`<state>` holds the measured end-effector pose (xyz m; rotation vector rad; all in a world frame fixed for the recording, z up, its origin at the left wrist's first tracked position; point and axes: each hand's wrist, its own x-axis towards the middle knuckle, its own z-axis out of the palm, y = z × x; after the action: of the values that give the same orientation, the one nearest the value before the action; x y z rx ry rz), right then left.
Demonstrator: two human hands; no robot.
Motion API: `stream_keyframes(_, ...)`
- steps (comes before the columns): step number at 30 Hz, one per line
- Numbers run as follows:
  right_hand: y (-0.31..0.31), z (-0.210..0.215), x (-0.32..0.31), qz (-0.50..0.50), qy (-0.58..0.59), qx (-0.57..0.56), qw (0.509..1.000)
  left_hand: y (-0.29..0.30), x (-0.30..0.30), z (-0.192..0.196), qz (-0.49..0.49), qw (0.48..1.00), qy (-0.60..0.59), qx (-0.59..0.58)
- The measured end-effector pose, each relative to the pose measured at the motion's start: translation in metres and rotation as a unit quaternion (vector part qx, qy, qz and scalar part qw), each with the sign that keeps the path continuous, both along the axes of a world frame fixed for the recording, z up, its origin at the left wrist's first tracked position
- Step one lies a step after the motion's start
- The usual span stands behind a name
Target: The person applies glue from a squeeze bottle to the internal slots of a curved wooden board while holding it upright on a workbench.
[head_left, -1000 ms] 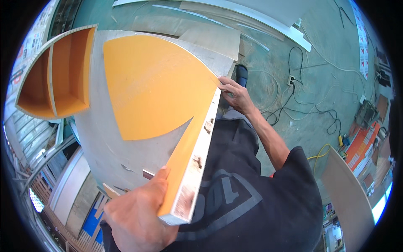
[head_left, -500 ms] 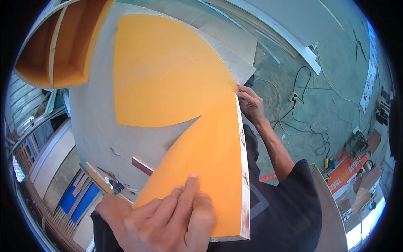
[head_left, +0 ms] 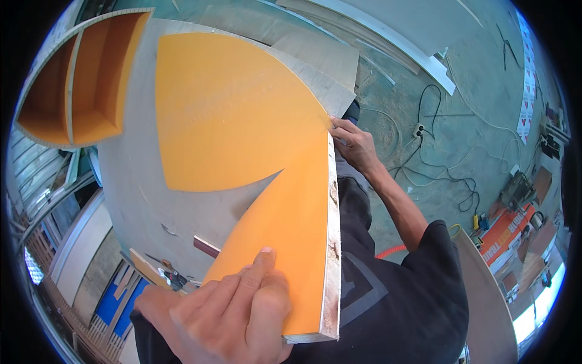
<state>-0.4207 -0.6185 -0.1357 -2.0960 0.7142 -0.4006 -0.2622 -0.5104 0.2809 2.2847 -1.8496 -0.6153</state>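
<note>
A thick orange board (head_left: 288, 242) with a pale, rough raw edge slants up toward me over the work table. Its far tip meets a flat orange panel (head_left: 218, 109) with curved sides that lies on the table; whether they are joined I cannot tell. My left hand (head_left: 227, 309) grips the board's near end, fingers laid across the orange face and thumb hidden. At the far tip, my right hand (head_left: 354, 144) pinches the board's corner, fingers bent against the pale edge and the panel's rim.
An orange-lined curved box (head_left: 97, 85) with a divider stands on the table (head_left: 130, 176) at upper left. A dark red strip (head_left: 206, 246) and a tool (head_left: 174, 279) lie left of the board. Cables and a power socket (head_left: 419, 130) spread over the floor at right.
The board has tilted slightly, so more of its pale raw edge shows. Both hands keep their hold on it. The whole view has shifted a little.
</note>
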Motion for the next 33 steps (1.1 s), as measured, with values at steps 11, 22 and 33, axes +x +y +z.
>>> stream_keyframes(11,0.004,-0.004,-0.001,-0.010,-0.029,-0.010,0.999,0.005,-0.011,0.013,0.016,0.998,-0.018,0.065)
stream_keyframes(22,0.010,-0.021,-0.009,-0.035,-0.078,0.097,0.992,0.004,-0.002,0.004,0.012,0.999,0.012,0.030)
stream_keyframes(33,0.017,-0.021,-0.005,-0.051,-0.080,-0.006,0.995,0.008,-0.018,0.008,0.079,0.995,-0.012,0.064)
